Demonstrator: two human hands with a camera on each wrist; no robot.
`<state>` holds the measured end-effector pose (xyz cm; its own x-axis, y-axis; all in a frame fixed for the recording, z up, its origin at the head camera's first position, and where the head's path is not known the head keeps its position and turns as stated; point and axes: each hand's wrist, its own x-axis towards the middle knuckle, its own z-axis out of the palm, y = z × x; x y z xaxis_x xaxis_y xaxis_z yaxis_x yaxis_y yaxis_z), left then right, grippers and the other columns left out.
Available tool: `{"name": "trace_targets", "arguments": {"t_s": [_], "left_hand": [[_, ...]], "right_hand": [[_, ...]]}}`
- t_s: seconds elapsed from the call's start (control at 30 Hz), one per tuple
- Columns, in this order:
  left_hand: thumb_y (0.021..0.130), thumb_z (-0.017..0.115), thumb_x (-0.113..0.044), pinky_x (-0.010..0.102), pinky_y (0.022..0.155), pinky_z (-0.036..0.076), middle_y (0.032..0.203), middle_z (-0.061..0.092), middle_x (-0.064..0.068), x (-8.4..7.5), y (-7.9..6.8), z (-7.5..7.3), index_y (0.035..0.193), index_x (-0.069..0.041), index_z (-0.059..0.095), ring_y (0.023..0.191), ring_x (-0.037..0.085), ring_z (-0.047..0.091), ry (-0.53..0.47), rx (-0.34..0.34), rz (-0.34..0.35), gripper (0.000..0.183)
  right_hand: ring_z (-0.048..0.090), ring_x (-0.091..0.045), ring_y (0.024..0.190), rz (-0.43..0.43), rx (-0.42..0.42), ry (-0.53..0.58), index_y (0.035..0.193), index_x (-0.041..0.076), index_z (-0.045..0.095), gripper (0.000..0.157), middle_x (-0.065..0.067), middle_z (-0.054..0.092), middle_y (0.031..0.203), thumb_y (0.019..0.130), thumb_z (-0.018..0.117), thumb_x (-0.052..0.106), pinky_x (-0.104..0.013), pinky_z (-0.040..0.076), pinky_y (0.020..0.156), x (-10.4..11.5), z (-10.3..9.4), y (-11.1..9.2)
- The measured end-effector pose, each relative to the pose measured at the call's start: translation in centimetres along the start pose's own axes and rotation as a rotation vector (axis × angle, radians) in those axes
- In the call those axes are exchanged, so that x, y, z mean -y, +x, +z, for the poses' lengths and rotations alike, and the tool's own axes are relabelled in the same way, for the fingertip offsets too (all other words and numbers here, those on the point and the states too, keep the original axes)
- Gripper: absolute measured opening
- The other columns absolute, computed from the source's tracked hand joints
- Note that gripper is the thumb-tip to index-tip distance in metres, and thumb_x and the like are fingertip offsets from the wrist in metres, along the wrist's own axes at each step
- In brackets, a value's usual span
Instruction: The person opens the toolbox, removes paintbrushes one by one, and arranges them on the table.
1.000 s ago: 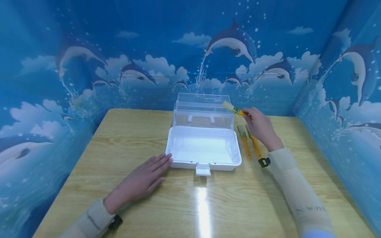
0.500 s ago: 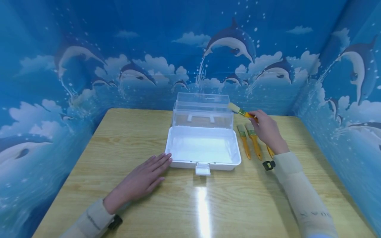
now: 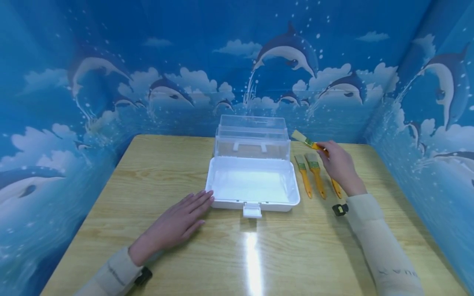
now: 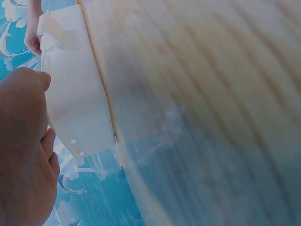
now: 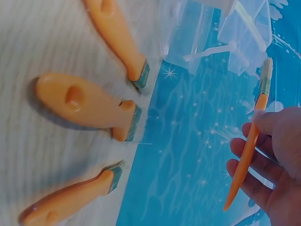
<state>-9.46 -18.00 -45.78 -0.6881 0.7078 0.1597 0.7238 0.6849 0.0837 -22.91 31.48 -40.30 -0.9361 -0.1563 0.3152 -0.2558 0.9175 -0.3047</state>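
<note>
My right hand (image 3: 340, 166) pinches a paintbrush (image 3: 304, 138) by its orange handle, bristles pointing up and left, raised behind the brushes on the table. In the right wrist view the thumb and fingers hold this paintbrush (image 5: 247, 160) near its green ferrule. A white box (image 3: 253, 181) stands in the middle, its transparent lid (image 3: 253, 133) tipped back and nothing inside. My left hand (image 3: 177, 224) lies with straight fingers, fingertips at the box's front left corner. The left wrist view shows that hand (image 4: 26, 141) beside the white box (image 4: 75, 80).
Right of the box lie a narrow paintbrush (image 3: 304, 176), a wider paintbrush (image 3: 316, 176) and another paintbrush (image 3: 336, 188) partly hidden under the right hand. A white latch (image 3: 252, 210) hangs from the box front. Blue dolphin-print curtains (image 3: 185, 61) enclose the wooden table (image 3: 148, 176).
My right hand has moved right and slightly nearer with the paintbrush, away from the box lid, uncovering more of the brushes on the table. The left hand and box have stayed put.
</note>
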Motion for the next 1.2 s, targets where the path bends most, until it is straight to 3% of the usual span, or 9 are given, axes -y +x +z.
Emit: {"name": "trace_targets", "arguments": {"t_s": [0.23, 0.63, 1.2], "left_hand": [[0.105, 0.054, -0.032, 0.044, 0.128, 0.021, 0.171, 0.017, 0.001, -0.1, 0.1, 0.0, 0.163, -0.014, 0.023, 0.156, 0.022, 0.023, -0.004, -0.013, 0.002, 0.067], [0.107, 0.049, -0.034, 0.044, 0.128, 0.02, 0.171, 0.012, -0.001, -0.1, 0.1, -0.2, 0.163, -0.016, 0.018, 0.157, 0.019, 0.016, -0.018, 0.044, -0.024, 0.066], [0.106, 0.052, -0.034, 0.045, 0.127, 0.022, 0.171, 0.015, 0.001, -0.1, 0.1, -0.2, 0.163, -0.014, 0.022, 0.156, 0.022, 0.02, -0.014, 0.019, -0.017, 0.067]], "right_hand": [[0.062, -0.04, 0.099, 0.023, 0.006, 0.013, 0.132, -0.006, 0.059, 0.031, -0.026, 0.062, 0.121, 0.104, 0.055, 0.007, -0.058, 0.056, 0.079, -1.0, 0.3, -0.7], [0.063, -0.041, 0.094, 0.031, 0.02, 0.001, 0.129, -0.007, 0.061, 0.03, -0.026, 0.064, 0.114, 0.104, 0.058, 0.009, -0.058, 0.054, 0.074, -3.2, 0.6, -2.4], [0.063, -0.043, 0.098, 0.073, 0.017, -0.009, 0.129, -0.008, 0.061, 0.031, -0.029, 0.064, 0.114, 0.103, 0.058, 0.008, -0.061, 0.053, 0.077, -5.2, 0.6, -4.0]]}}
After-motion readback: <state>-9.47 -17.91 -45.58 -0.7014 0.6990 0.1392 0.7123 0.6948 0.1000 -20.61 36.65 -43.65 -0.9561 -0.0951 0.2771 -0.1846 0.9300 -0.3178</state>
